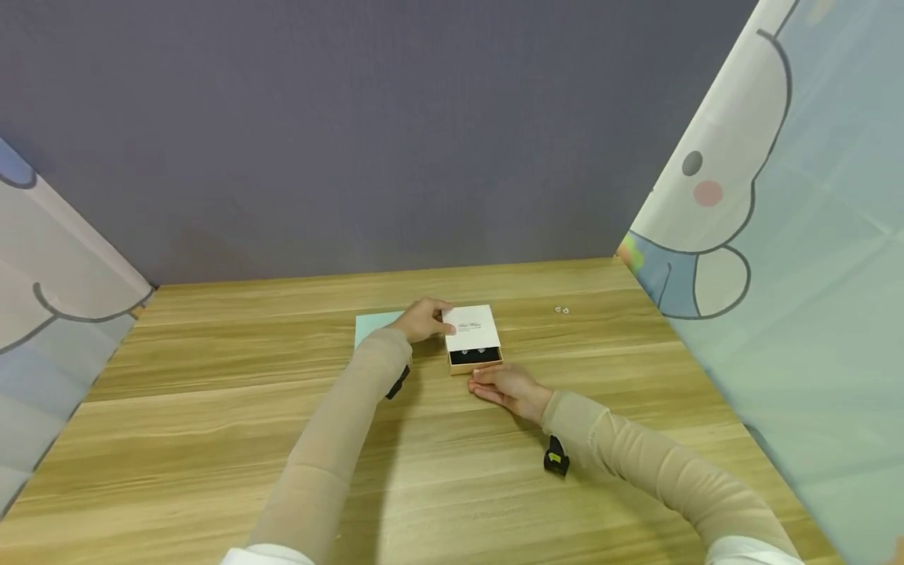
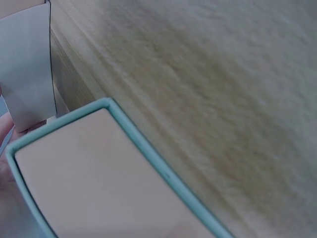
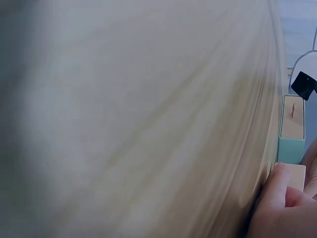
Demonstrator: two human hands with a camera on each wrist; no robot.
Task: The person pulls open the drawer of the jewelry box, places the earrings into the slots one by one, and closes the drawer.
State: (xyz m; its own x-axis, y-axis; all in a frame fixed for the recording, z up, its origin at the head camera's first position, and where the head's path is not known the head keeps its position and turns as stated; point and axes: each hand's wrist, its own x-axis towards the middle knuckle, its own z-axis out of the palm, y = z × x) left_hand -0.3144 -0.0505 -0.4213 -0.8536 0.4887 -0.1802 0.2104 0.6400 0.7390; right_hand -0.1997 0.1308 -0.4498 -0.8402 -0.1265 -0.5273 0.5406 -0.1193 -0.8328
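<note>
1. We locate the white sleeve near the far edge of the surface, between the far corners. Its drawer stands partly out toward the near edge, with small shiny pieces on the black insert.
2. Caution: off-centre force on the drawer could, in our judgement, skew it and jam it inside the sleeve.
3. Caution: pieces that stand proud of the insert could catch the sleeve's rim and come loose.
4. Caution: a careless sweep could scatter the loose pieces lying toward the far right corner.
5. Left hand: we see thumb and fingers closed about the sleeve's left edge, just beside the teal box.
6. Right hand: fingers extended, touching the drawer's front; we cannot tell whether they pinch it.
</note>
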